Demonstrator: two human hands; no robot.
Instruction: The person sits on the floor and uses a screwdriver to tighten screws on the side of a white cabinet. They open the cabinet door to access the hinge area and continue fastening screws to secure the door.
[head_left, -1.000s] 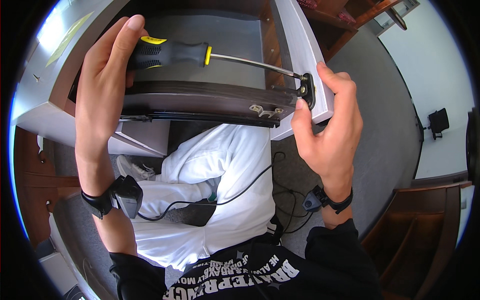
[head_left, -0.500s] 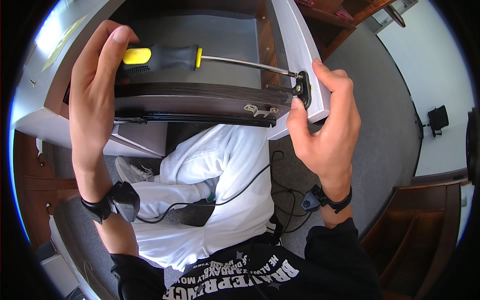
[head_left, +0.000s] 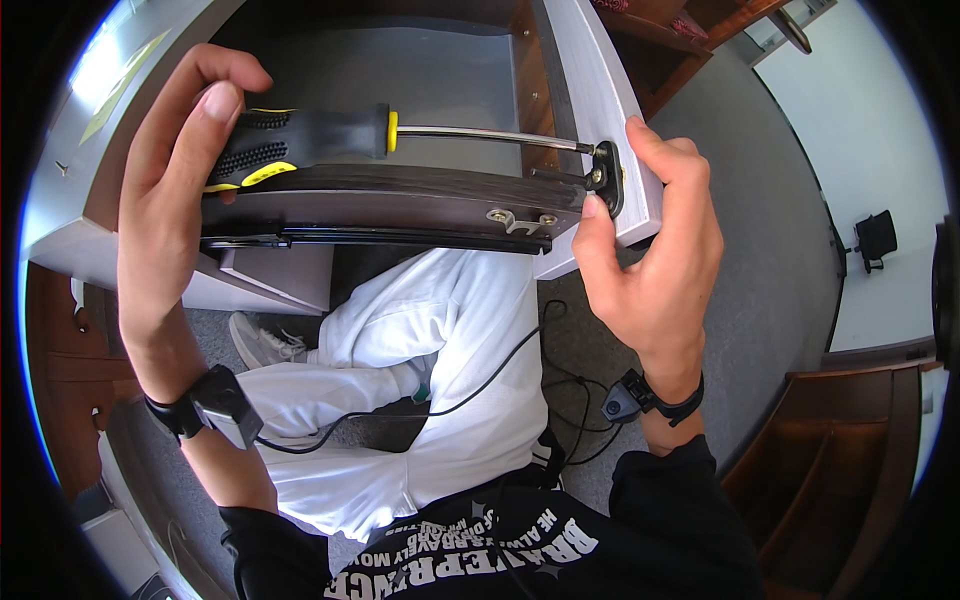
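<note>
A screwdriver (head_left: 330, 133) with a grey, black and yellow handle lies in my left hand (head_left: 165, 200), whose fingers are wrapped round the handle's end. Its long steel shaft runs rightward, with the tip at the upper screw of a small black bracket (head_left: 609, 175). That bracket sits on the inner face of a pale drawer front (head_left: 597, 70). Thumb and fingers of my right hand (head_left: 655, 255) grip the drawer front's edge, the thumb pressing by the bracket's lower end. The dark drawer side (head_left: 400, 208) carries a metal clip (head_left: 520, 221) and a black slide rail (head_left: 400, 239).
My legs in white trousers (head_left: 490, 340) are folded below the drawer. A black cable (head_left: 470, 388) trails over them to the grey carpet (head_left: 740, 250). At right stands a brown wooden cabinet (head_left: 830, 470); a dark object (head_left: 876, 238) is against the white wall.
The screwdriver handle has turned, its yellow patch shifting down. My left hand has moved a little left with it. My right hand stays in place.
</note>
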